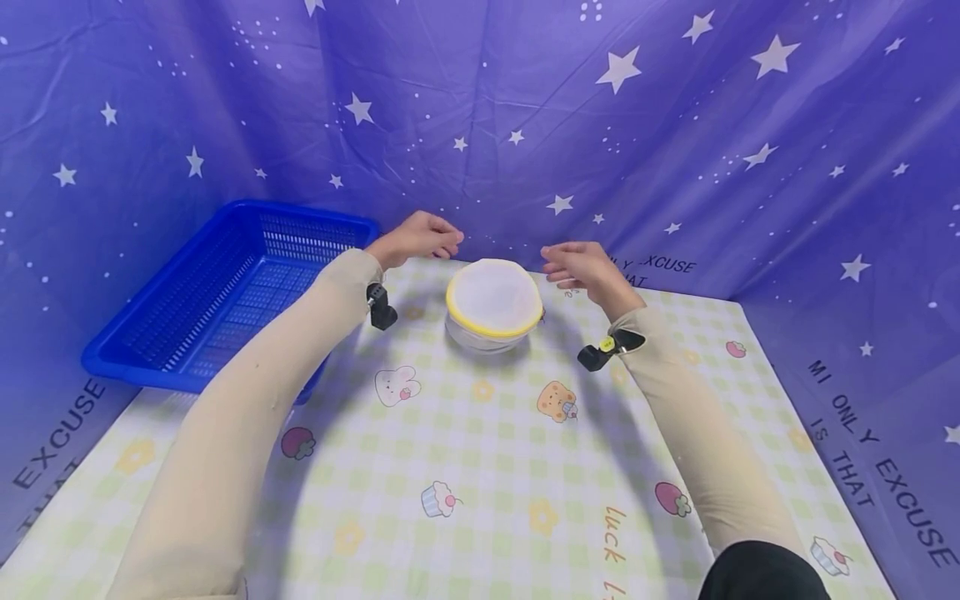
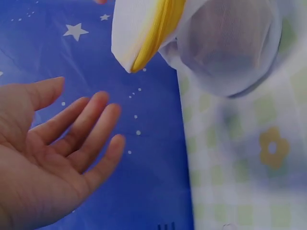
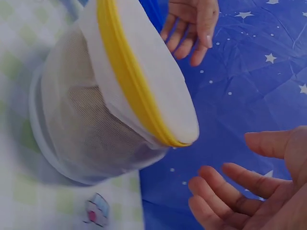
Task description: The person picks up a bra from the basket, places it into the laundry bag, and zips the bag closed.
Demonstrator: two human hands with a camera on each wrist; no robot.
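A round white mesh laundry bag with a yellow zipper around its top stands upright on the table near the back edge. Its zipper looks closed all along the part that shows. My left hand hovers behind and left of the bag, fingers loosely bent and holding nothing. On the other side, my right hand hangs in the air, apart from the bag. Both wrist views show the palms bare, with the bag's mesh side and its yellow zipper band close by. Whatever the bag contains is hidden.
A blue plastic basket sits at the left, partly behind my left forearm. A checked tablecloth with printed cartoons covers the table. Purple curtains with stars close in the back and sides.
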